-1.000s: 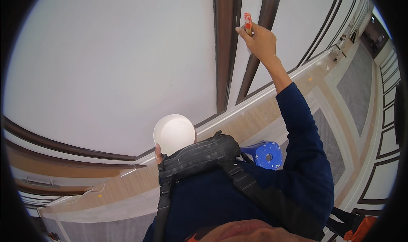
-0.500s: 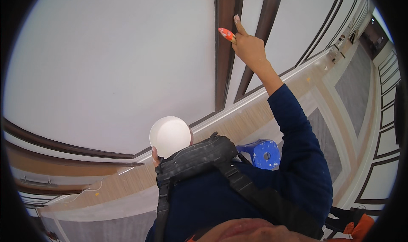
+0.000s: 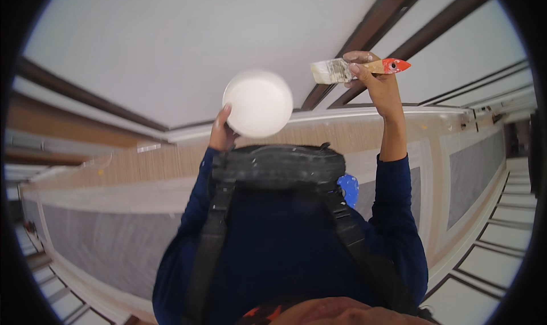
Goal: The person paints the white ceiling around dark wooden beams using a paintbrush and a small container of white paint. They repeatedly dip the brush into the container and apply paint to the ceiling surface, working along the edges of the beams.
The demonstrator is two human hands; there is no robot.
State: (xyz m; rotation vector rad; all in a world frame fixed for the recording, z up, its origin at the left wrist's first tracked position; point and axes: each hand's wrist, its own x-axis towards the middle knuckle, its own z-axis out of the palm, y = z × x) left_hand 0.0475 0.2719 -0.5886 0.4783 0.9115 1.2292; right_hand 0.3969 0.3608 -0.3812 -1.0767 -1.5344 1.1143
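A round tub of white paint is in my left hand, whose thumb lies over the near left rim while the other fingers are mostly hidden beneath. My right hand pinches a paintbrush near its metal band. Its wooden handle ends in a red tip pointing right. The bristles, coated in white, point left toward the tub but stay apart from it. Behind both hands rises a pale wall panel edged with dark brown trim.
A black pouch on straps sits across my front. Beside it, partly hidden, is a blue object with white specks. A pale baseboard runs along the wall, above a floor with grey and beige sections.
My right hand has come down from the dark trim and turned, so the brush's bristles now show. The tub and my left hand have moved up and right, farther out from the pouch.
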